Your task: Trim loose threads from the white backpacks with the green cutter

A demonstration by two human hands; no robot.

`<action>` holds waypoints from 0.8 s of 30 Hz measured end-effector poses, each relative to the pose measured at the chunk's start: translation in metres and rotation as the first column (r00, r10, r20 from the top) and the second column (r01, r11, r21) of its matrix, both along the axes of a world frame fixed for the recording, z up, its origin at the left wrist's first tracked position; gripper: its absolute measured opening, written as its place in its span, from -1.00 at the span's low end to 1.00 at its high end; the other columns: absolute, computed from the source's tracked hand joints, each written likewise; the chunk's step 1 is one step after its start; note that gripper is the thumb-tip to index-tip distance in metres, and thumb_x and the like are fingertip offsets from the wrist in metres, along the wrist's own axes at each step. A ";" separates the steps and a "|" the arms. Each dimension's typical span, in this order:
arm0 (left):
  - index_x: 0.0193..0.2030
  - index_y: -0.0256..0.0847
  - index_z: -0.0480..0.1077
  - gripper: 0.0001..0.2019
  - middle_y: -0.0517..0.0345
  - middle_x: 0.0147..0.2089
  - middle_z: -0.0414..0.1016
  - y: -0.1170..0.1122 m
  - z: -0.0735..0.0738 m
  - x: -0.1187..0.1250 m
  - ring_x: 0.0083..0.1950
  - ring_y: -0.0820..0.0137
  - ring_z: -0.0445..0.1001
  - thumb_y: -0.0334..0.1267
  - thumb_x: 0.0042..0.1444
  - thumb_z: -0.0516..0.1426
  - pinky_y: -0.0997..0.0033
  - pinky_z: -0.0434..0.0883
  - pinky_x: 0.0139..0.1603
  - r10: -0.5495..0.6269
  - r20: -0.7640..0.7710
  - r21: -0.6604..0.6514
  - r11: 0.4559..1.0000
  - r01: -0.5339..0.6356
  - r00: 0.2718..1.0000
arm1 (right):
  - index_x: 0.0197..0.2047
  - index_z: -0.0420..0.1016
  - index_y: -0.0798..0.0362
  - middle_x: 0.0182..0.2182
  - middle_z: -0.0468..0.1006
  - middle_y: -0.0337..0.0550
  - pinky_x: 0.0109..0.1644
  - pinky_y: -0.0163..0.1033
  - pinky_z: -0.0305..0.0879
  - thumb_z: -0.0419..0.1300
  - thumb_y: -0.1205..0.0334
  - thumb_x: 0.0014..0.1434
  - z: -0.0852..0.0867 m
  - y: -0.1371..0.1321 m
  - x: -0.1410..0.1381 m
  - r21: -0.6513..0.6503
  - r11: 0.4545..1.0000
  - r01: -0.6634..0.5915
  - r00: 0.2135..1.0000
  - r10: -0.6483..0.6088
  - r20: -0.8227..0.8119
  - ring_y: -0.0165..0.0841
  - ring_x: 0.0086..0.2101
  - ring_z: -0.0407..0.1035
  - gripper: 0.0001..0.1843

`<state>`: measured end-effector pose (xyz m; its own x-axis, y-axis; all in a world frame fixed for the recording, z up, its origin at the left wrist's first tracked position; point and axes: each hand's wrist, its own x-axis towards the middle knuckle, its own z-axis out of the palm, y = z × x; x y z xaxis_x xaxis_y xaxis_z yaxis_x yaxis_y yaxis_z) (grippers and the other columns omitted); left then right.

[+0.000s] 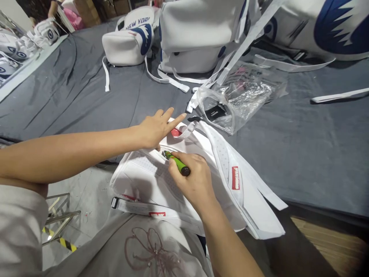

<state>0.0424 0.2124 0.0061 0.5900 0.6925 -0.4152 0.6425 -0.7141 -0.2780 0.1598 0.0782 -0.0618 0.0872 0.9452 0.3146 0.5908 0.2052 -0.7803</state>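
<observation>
A white backpack (221, 169) with red labels lies over the near edge of the grey-covered table (302, 154), partly on my lap. My left hand (157, 127) rests flat on the bag's upper part, fingers stretched out and apart, beside a white loop strap (187, 130). My right hand (193, 177) is closed around a green tool with a black end (178, 164), its tip pointing down at the bag's perforated panel close to my left hand.
A crumpled clear plastic bag (239, 96) lies just beyond the backpack. Further back stand white backpacks with blue print (129, 38) and loose white straps (170, 79). More bags sit at the far left (11, 50). The floor and a metal frame (60, 219) show below left.
</observation>
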 end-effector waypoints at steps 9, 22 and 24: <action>0.52 0.00 -0.43 0.09 -0.23 0.57 -0.31 0.010 0.003 -0.010 0.45 -0.07 0.04 -0.33 0.08 0.27 0.04 0.31 0.29 -0.016 0.083 -0.131 0.991 0.026 0.996 | -0.11 0.62 0.00 -0.21 0.71 -0.10 -0.02 -0.04 0.44 0.17 0.22 0.24 -0.008 0.005 0.006 0.009 1.000 0.010 1.000 -0.010 -0.016 -0.17 -0.18 0.59 -0.78; 0.50 0.03 -0.58 0.21 -0.19 0.57 -0.57 0.021 0.016 -0.002 0.51 -0.15 -0.10 -0.44 0.01 0.27 0.03 0.30 0.30 0.012 -0.071 -0.261 0.965 -0.030 0.997 | -0.10 0.62 0.01 -0.19 0.71 -0.11 0.00 -0.02 0.36 0.21 0.26 0.22 -0.014 0.008 0.001 0.049 0.999 -0.004 0.997 0.008 -0.082 -0.20 -0.19 0.58 -0.79; 0.51 0.05 -0.57 0.19 -0.20 0.57 -0.55 0.022 0.015 -0.004 0.49 -0.15 -0.07 -0.45 0.01 0.26 0.02 0.30 0.29 0.010 -0.054 -0.258 0.966 -0.024 0.998 | -0.12 0.63 0.00 -0.22 0.72 -0.13 -0.03 -0.03 0.33 0.22 0.29 0.19 -0.015 0.010 -0.002 0.071 0.997 -0.020 0.996 0.026 -0.080 -0.21 -0.23 0.59 -0.80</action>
